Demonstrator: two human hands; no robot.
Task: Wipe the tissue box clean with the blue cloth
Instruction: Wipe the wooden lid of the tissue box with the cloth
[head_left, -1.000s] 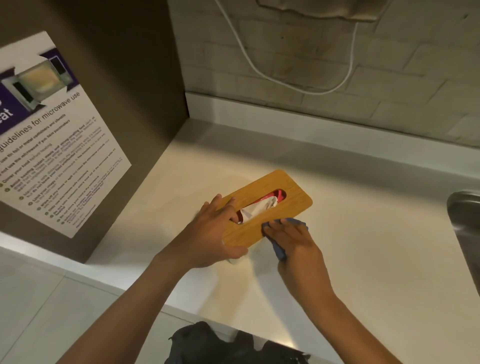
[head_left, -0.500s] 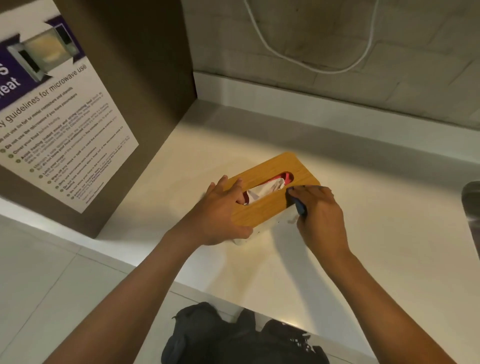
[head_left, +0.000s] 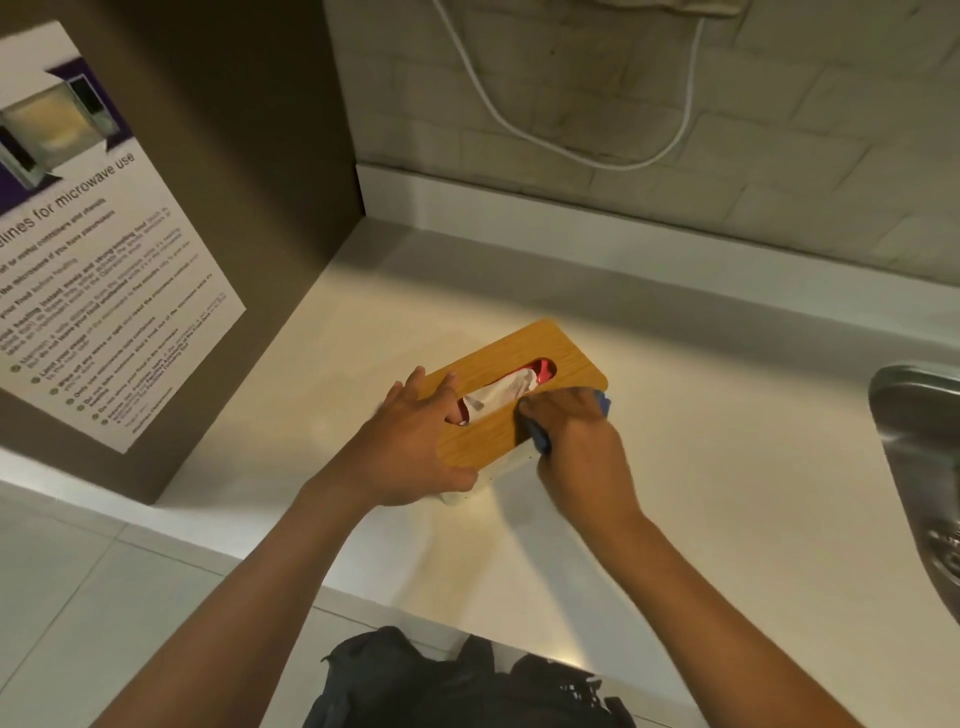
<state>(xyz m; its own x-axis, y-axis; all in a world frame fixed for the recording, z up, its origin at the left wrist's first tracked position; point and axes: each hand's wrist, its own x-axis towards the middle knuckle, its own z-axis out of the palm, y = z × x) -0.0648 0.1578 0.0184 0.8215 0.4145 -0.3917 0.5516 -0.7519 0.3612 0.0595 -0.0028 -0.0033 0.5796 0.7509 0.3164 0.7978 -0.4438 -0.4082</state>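
A tissue box (head_left: 535, 347) with a wooden lid and white sides lies slantwise on the pale counter. A white tissue pokes out of its oval slot. My left hand (head_left: 410, 452) clamps the box's near left end, thumb on the side, fingers on the lid. My right hand (head_left: 576, 441) presses a bunched blue cloth (head_left: 541, 439) against the lid's near right edge. Only small bits of cloth show under the fingers and beside the knuckles.
A brown cabinet side with a microwave guidelines poster (head_left: 104, 270) rises on the left. A steel sink (head_left: 919, 467) lies at the right edge. A white cable (head_left: 571, 150) hangs on the tiled wall behind. A dark bag (head_left: 457, 680) sits below the counter's front edge (head_left: 363, 597).
My right hand with the cloth slid along the lid's near edge, from the near end toward the far right end and partway back. My left hand kept its hold on the box.
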